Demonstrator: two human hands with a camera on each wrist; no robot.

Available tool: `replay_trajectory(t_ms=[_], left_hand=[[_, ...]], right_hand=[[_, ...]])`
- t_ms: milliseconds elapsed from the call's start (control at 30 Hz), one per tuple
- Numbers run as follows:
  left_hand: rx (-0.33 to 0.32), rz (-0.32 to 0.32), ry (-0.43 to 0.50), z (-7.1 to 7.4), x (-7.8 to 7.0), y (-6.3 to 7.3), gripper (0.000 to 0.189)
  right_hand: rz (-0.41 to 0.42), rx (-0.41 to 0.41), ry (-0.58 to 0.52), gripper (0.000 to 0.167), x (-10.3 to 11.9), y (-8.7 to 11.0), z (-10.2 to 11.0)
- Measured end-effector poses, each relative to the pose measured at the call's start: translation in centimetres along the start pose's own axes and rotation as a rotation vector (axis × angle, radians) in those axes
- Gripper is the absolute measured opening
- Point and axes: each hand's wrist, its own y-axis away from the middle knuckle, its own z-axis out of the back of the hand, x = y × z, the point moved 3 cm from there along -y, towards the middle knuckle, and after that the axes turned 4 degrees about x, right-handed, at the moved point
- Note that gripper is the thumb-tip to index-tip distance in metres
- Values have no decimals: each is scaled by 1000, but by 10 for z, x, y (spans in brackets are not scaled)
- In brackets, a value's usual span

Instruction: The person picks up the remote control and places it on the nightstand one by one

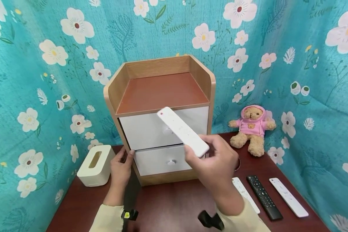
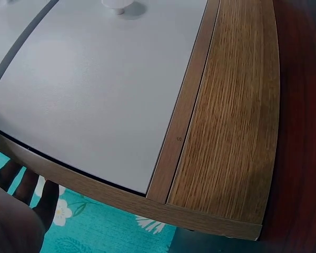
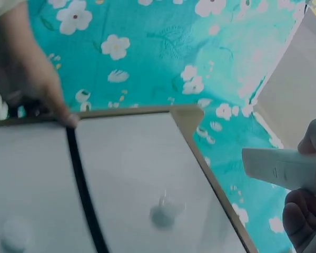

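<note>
A white remote control (image 1: 183, 131) is held up in my right hand (image 1: 216, 161), thumb on one side and fingers on the other, before the cabinet's drawers. In the right wrist view the same remote (image 3: 282, 167) juts from the fingers. My left hand (image 1: 121, 166) rests against the left side of the wooden cabinet (image 1: 165, 91), its thumb at the front edge near the gap between the drawers. Both the upper drawer (image 1: 142, 130) and the lower drawer (image 1: 153, 162) have white fronts with round knobs and appear pushed in.
Left of the cabinet stands a cream tissue box (image 1: 95, 166). On the right lie a black remote (image 1: 264, 196), a white remote (image 1: 288, 196) and another white remote (image 1: 246, 195), partly behind my right forearm. A teddy bear (image 1: 251, 129) in a pink hoodie sits at the back right.
</note>
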Motion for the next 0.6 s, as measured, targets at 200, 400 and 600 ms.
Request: replay_trajectory(t_ms=[200, 400, 600], left_hand=[[-1, 6, -11, -1, -2, 2, 36], [-11, -6, 22, -1, -4, 2, 36], [-7, 20, -1, -1, -3, 2, 38]], right_hand=[[9, 83, -14, 34, 16, -28, -42], [-10, 137, 3, 34, 22, -40, -72], [-2, 158, 34, 33, 27, -45, -88]])
